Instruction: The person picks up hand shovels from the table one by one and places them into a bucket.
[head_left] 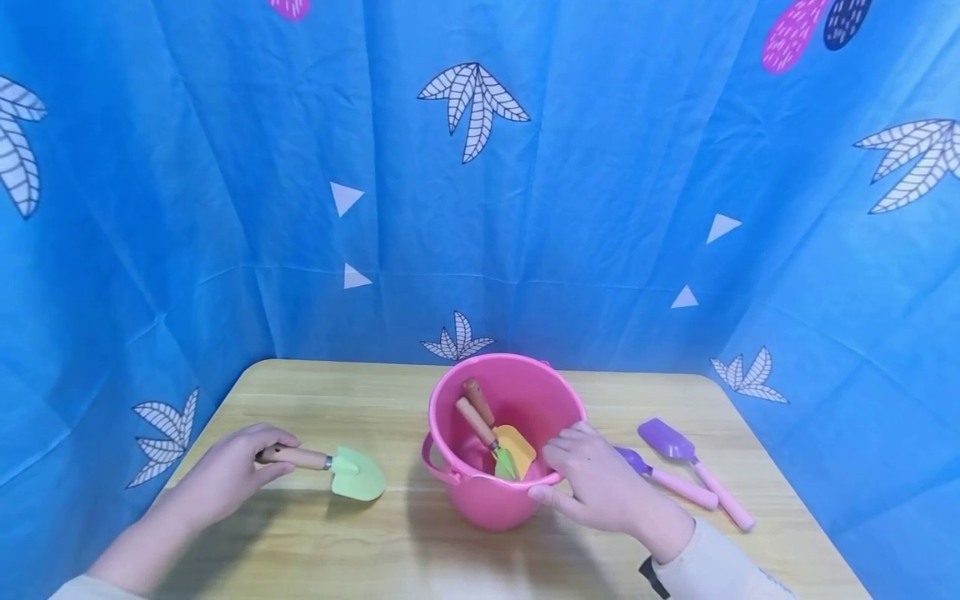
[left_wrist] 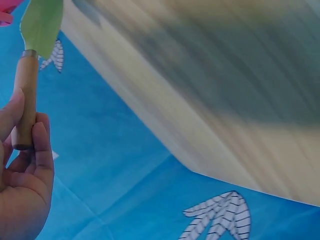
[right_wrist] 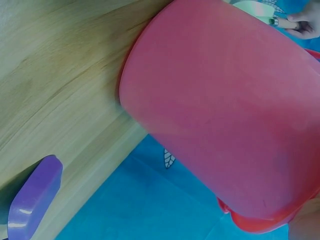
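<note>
My left hand [head_left: 242, 463] grips the wooden handle of a small trowel with a light green blade [head_left: 358, 475], held left of the bucket. In the left wrist view, thumb and fingers wrap the trowel's handle [left_wrist: 26, 95]. On the right side of the pink bucket [head_left: 491, 500], my right hand [head_left: 592, 479] holds the rim, fingers over the edge and thumb outside. Inside the bucket lie tools with wooden handles [head_left: 474, 419], a green blade [head_left: 506, 463] and a yellow blade [head_left: 517, 446]. The bucket's wall [right_wrist: 215, 110] fills much of the right wrist view.
Two purple-headed tools with pink handles, one a flat shovel [head_left: 667, 439], lie on the wooden table [head_left: 352, 387] right of the bucket. Blue patterned cloth [head_left: 600, 208] hangs behind and on both sides. The bucket's handle [head_left: 429, 458] hangs at its left.
</note>
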